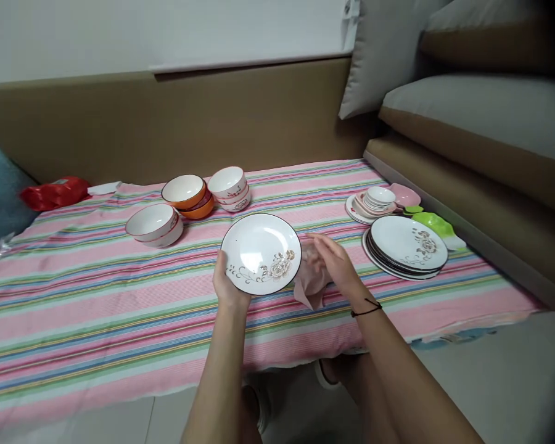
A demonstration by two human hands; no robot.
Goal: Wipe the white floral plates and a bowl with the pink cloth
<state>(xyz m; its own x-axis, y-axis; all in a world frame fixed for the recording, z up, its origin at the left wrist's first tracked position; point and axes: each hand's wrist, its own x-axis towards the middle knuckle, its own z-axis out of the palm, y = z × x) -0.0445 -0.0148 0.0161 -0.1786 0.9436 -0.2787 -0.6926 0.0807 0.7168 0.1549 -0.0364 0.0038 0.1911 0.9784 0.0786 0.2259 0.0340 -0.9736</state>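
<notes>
A white round plate (254, 246) with a dark rim and a brown flower pattern is held up over the striped cloth. My left hand (229, 283) grips its left edge, thumb on top. Just right of the plate is my right hand (335, 265), with a dark cord on the wrist. A crumpled pinkish-brown rag (312, 283) hangs from its curled fingers, partly covering them. The hand is close to the plate's right edge; whether the rag touches the plate, I cannot tell.
Stacked plates (407, 246) with similar flowers lie at right, near small dishes (377, 200) and a green dish (435, 227). White bowls (152, 225), orange bowls (187, 194) and patterned bowls (229, 185) stand left of centre. A red package (55, 193) lies far left. Cushions (481, 117) rise at right.
</notes>
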